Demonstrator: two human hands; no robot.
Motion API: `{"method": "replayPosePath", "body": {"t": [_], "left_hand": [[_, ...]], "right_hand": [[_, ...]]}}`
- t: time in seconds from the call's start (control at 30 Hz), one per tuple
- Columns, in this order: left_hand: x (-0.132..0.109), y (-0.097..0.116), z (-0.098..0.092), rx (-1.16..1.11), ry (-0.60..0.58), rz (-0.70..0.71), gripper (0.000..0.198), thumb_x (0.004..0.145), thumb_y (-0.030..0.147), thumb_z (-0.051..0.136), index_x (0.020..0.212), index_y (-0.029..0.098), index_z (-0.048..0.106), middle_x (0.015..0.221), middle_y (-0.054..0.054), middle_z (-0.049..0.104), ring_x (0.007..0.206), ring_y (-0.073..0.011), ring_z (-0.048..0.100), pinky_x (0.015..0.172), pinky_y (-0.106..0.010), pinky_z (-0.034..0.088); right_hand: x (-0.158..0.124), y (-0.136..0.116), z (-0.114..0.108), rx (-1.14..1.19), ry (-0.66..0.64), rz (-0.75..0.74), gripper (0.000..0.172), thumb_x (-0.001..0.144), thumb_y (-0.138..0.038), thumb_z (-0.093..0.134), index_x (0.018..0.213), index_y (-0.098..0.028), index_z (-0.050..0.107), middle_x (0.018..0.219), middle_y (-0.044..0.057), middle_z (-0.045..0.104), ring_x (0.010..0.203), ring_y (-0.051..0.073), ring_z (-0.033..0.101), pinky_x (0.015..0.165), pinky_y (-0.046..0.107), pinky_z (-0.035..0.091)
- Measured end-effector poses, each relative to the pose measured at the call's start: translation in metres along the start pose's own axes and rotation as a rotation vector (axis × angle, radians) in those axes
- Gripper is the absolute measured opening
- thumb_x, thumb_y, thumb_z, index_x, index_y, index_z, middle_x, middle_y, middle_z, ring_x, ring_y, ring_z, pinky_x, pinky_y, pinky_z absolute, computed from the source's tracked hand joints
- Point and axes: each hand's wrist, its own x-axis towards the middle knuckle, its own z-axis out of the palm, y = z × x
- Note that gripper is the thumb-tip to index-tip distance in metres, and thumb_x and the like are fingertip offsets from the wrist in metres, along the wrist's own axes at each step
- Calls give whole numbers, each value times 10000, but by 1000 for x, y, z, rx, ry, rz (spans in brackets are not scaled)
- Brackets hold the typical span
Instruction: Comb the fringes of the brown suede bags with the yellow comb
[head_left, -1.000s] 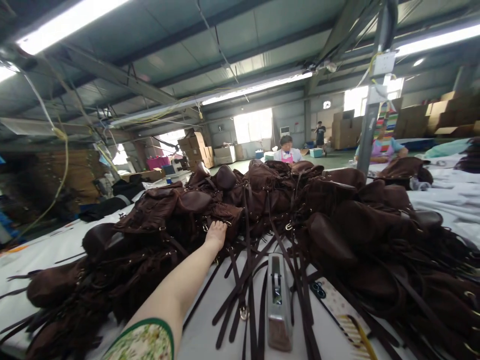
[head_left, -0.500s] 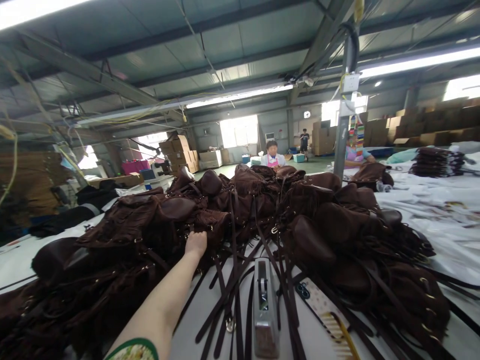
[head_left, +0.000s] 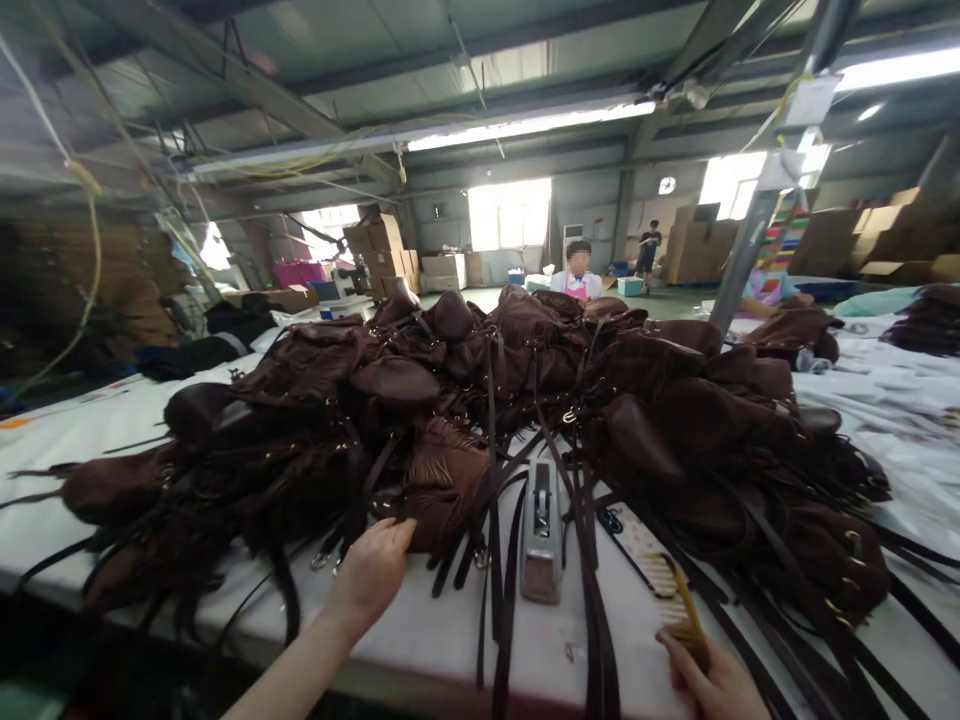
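Observation:
My left hand (head_left: 375, 568) is closed on the edge of a dark brown fringed bag (head_left: 446, 480) near the table's front edge. The bag's fringe faces up, and its straps trail over the white table. At the lower right, my right hand (head_left: 709, 678) pinches the handle end of a yellowish-brown comb (head_left: 679, 590), whose teeth point left. Part of the comb overlaps a phone in a patterned case (head_left: 630, 535) lying on the table. Between my hands stands a grey tape dispenser (head_left: 541, 540).
Heaps of brown bags (head_left: 697, 420) spread on both sides, with long straps (head_left: 600, 620) hanging toward me. A metal post (head_left: 750, 240) rises at the right. One co-worker (head_left: 577, 275) sits across the table; another person (head_left: 647, 250) stands far back near cardboard boxes (head_left: 697, 240).
My left hand has drawn the fringed bag toward me, off the pile. My right hand has come into view and taken hold of the comb. The view has shifted left.

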Motion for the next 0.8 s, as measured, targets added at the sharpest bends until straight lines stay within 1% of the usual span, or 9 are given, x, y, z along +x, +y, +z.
{"method": "replayPosePath", "body": {"t": [0.1, 0.23, 0.33, 0.4, 0.5, 0.57, 0.63, 0.7, 0.8], "left_hand": [[-67, 36, -14, -50, 54, 104, 442, 801, -9, 331, 1128, 68, 618, 1064, -136, 693, 973, -214, 653, 955, -376, 491], [-146, 85, -36, -155, -53, 143, 509, 782, -3, 328, 1214, 102, 576, 1200, -123, 636, 1082, -203, 613, 990, -364, 479], [-188, 107, -40, -280, -161, 93, 559, 773, 22, 338, 1289, 134, 522, 1282, -112, 580, 1160, -215, 563, 1016, -380, 457], [-206, 111, -33, -337, -224, -7, 569, 763, 29, 338, 1287, 143, 528, 1293, -110, 572, 1166, -228, 558, 1016, -408, 455], [-213, 102, -21, -371, -289, -233, 579, 722, 21, 348, 1250, 134, 557, 1281, -103, 583, 1167, -236, 553, 1021, -436, 448], [-209, 92, -20, -409, -273, -359, 585, 698, 35, 375, 1257, 106, 533, 1315, -112, 551, 1214, -237, 507, 1064, -434, 404], [-199, 84, -27, -478, -191, -432, 556, 730, 73, 380, 1277, 81, 485, 1360, -127, 496, 1264, -233, 448, 1101, -422, 352], [-186, 81, -40, -553, -71, -470, 480, 827, 135, 335, 1294, 92, 440, 1381, -127, 460, 1287, -222, 412, 1104, -409, 340], [-159, 92, -60, -537, 65, -481, 489, 910, 368, 378, 1330, 117, 380, 1412, -140, 390, 1306, -262, 360, 1091, -429, 330]], "right_hand": [[-6, -6, -2, -64, 16, -8, 524, 752, -675, 459, 611, -185, 579, 530, 29, 600, 449, 163, 538, 499, 275, 449], [-11, -15, -6, -146, 31, 0, 481, 755, -643, 485, 611, -192, 567, 499, 22, 588, 444, 168, 540, 499, 285, 438], [-12, -21, -8, -195, 23, 24, 464, 762, -617, 490, 593, -191, 563, 449, 17, 562, 429, 170, 541, 496, 289, 427], [-11, -24, -9, -219, 5, 38, 466, 768, -610, 483, 591, -186, 562, 444, 17, 557, 430, 169, 544, 502, 291, 428], [-11, -28, -8, -248, -11, 64, 469, 767, -611, 484, 611, -176, 564, 451, 18, 557, 431, 167, 543, 504, 291, 431], [-15, -30, -6, -240, 7, 66, 467, 766, -614, 483, 702, -163, 587, 479, 11, 567, 432, 159, 540, 490, 283, 428], [-21, -31, -2, -160, 25, 47, 488, 787, -617, 444, 882, -157, 579, 528, -8, 579, 411, 145, 523, 439, 266, 403], [-30, -32, 3, -45, 22, 27, 495, 817, -612, 390, 1000, -168, 510, 569, -28, 580, 378, 128, 495, 381, 246, 360], [-46, -42, 13, 60, -18, 15, 426, 838, -588, 370, 966, -187, 438, 587, -44, 572, 356, 109, 477, 348, 221, 324]]}}
